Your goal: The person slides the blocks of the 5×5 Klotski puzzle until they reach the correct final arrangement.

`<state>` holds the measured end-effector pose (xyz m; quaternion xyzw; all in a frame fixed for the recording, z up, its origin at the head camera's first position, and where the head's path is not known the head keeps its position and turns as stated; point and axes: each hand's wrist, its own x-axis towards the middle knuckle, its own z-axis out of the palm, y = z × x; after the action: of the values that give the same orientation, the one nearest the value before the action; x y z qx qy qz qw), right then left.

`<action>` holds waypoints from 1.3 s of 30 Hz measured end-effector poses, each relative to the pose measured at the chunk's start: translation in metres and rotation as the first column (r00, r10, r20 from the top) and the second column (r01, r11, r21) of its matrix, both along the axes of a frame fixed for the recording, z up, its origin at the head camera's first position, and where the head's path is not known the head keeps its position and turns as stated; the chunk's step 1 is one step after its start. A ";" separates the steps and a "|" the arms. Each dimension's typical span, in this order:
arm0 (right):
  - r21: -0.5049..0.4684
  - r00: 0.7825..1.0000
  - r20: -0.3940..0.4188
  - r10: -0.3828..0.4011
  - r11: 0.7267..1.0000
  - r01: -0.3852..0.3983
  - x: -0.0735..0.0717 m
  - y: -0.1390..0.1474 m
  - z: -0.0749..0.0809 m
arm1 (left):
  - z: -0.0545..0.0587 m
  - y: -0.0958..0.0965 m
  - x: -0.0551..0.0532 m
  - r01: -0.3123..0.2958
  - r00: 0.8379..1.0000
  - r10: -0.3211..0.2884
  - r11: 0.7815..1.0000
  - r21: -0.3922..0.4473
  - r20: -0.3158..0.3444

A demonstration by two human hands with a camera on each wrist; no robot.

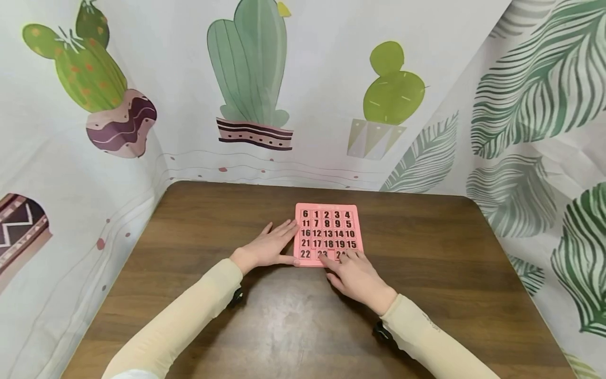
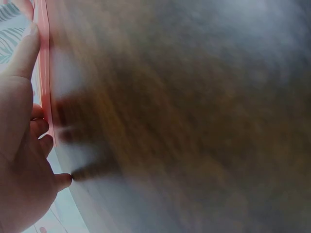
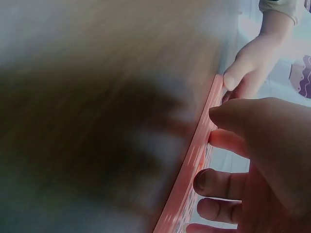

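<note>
A pink number slide puzzle lies flat on the table, its black-numbered tiles in rows. My left hand rests at its left side, fingers extended against the edge and thumb at the near left corner. In the left wrist view, the left thumb touches the pink rim. Over the near right part is my right hand, its index finger touching the tile 23 in the bottom row. The other right fingers lie over the board, and they hide the bottom row's right end.
The puzzle sits on a dark brown wooden table, toward its far edge. Behind and beside it hang white cloths printed with cacti and leaves. Both forearms, in pale sleeves, reach in from the near side.
</note>
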<state>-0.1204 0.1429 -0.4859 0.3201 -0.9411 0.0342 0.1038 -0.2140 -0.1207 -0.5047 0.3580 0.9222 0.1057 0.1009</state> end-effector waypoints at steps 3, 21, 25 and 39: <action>-0.005 0.999 0.019 -0.039 0.999 0.039 0.001 0.009 -0.001 | -0.001 -0.001 -0.001 0.003 1.000 -0.003 1.000 -0.001 -0.007; 0.020 0.999 0.036 0.041 0.999 -0.042 -0.005 -0.030 0.003 | 0.001 0.000 0.003 -0.008 1.000 0.008 1.000 -0.002 0.000; 0.029 0.998 0.034 0.043 0.999 -0.044 -0.006 -0.033 0.002 | 0.002 0.000 0.003 -0.004 1.000 0.004 1.000 -0.005 0.000; -0.022 1.000 -0.010 0.029 0.999 -0.030 -0.005 -0.010 0.004 | 0.002 -0.001 0.001 -0.002 1.000 0.002 1.000 0.003 0.020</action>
<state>-0.1258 0.1334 -0.4816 0.3329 -0.9353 0.0443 0.1116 -0.2126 -0.1214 -0.5032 0.3561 0.9213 0.1108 0.1097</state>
